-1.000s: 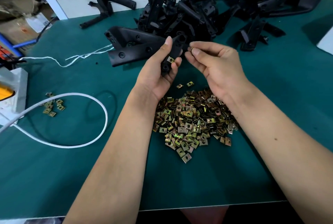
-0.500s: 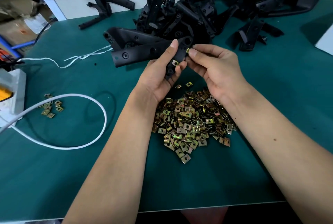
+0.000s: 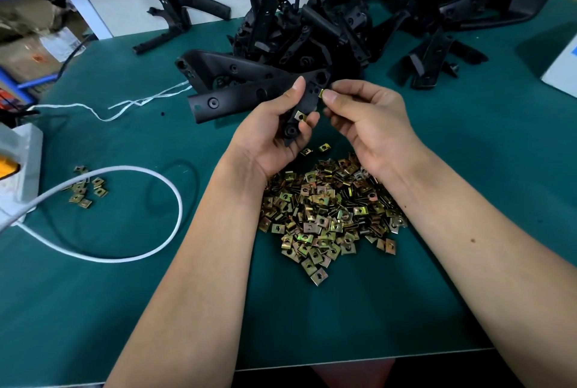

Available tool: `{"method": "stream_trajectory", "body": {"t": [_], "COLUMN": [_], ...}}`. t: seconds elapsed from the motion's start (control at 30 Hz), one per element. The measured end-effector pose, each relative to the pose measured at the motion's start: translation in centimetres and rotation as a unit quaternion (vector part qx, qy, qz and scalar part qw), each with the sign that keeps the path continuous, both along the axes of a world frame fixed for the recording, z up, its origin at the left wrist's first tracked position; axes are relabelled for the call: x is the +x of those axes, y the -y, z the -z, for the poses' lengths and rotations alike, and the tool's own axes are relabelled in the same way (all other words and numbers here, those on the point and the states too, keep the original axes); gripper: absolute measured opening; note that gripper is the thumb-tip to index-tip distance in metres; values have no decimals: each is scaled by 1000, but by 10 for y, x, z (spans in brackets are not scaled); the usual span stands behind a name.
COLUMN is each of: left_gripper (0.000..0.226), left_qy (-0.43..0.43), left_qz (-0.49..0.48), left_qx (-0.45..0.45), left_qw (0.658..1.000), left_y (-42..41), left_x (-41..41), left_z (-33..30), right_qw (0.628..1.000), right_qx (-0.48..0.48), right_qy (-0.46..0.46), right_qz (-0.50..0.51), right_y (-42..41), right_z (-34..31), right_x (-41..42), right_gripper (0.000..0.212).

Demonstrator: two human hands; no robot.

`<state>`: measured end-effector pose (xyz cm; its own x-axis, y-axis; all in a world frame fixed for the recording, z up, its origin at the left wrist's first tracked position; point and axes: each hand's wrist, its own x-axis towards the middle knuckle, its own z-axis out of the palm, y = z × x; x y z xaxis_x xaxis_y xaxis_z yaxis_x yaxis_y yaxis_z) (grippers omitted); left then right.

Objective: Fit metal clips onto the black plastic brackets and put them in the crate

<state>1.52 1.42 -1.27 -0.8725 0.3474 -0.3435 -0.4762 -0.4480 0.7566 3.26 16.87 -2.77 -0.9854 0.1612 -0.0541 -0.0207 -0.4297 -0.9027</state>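
- Black plastic is taking up most of the far side of the green-covered table (image 3: 468,169): a big tangled pile of black plastic brackets (image 3: 312,34), way too overlapped to count. One more bracket is lying off on its own at the back left (image 3: 187,17), and another two or so are sitting loose to the right of the pile (image 3: 427,59).
- One long black bracket (image 3: 243,97) is being held up above the table, just in front of the pile.
- The left hand (image 3: 274,134) is wrapping around its lower end, thumb up along the front and fingers curled in behind. One small brass-coloured square clip (image 3: 300,115) is already sitting on that end, right by the fingertips.
- The right hand (image 3: 368,115) is pinching a second brass-coloured clip (image 3: 321,93) between thumb and forefinger, right up against the bracket's edge. Other fingers are loosely curled. Can't tell if it's seated or only touching.
- The heap of loose brass-coloured metal clips (image 3: 331,215) is lying under both wrists, near the table's front. Easily over a hundred, not countable. Two strays (image 3: 324,147) are sitting just beyond the heap.
- A smaller cluster of about eight clips (image 3: 86,189) is lying far left, next to a looping white cable (image 3: 150,254).
- White string (image 3: 131,103) is trailing across the table at the left.
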Motion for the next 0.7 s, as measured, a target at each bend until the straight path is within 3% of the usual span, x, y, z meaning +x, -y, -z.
{"method": "stream_trajectory", "body": {"t": [0.3,0.53,0.7], "left_gripper": [29,31,30], "left_qy": [5,24,24], "left_qz": [1,9,16], "left_qx": [-13,17,15], "left_qw": [1000,1000,999], "left_y": [-1,-8,-9], "left_x": [-1,2,1], "left_z": [-2,0,1], "right_qw": [1000,998,1000], "right_qx": [9,-56,-27], "right_qy": [-13,-4,-12], "right_qz": [12,-9,-7], "right_y": [1,1,-2], "right_z": [1,3,2], "right_x": [-1,0,-1], "right_gripper": [16,13,14]}}
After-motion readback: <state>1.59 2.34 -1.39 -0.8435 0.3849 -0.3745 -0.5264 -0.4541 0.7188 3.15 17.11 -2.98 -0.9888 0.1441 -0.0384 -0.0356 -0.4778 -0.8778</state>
